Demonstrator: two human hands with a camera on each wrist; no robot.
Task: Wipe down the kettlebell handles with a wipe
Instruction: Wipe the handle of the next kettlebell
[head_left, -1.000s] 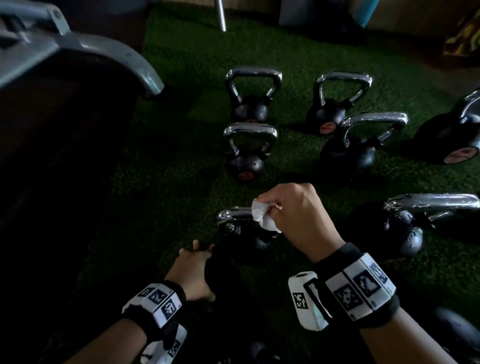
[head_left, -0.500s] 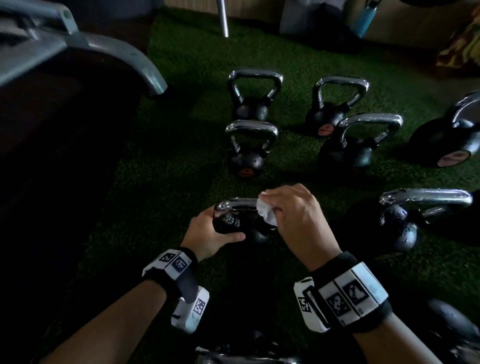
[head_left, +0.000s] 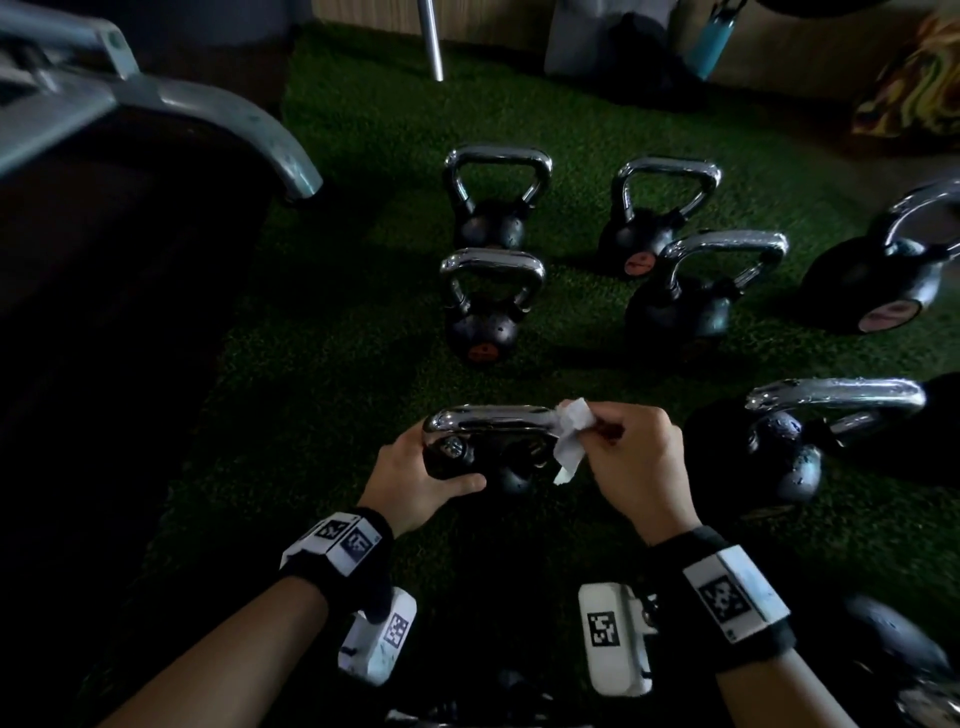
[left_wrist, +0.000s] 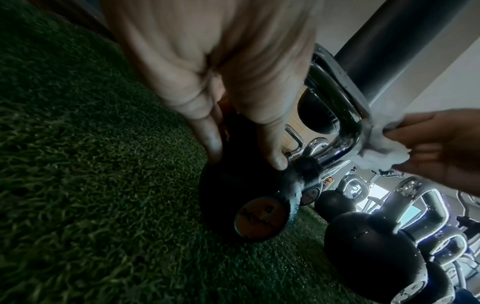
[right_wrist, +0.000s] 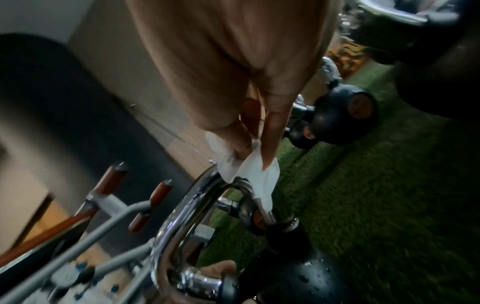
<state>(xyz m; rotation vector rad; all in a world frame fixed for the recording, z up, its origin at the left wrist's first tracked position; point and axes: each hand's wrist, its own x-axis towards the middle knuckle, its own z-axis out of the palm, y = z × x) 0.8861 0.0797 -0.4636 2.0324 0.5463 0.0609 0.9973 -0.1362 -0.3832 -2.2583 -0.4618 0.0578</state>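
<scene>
Kettlebell (head_left: 470, 462) upright on turf, chrome handle (head_left: 493, 415) running left-right; left hand (head_left: 415, 480) gripping black body, right hand (head_left: 631, 457) pinching crumpled white wipe (head_left: 571, 434) on handle's right bend

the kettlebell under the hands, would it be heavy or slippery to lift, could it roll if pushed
Probably heavy for its size: the kettlebell looks like solid dark metal. The chrome handle shows droplets, so it may be slippery where the wipe has not dried it. Its round body might rock, which could be why the left hand grips it.
</scene>
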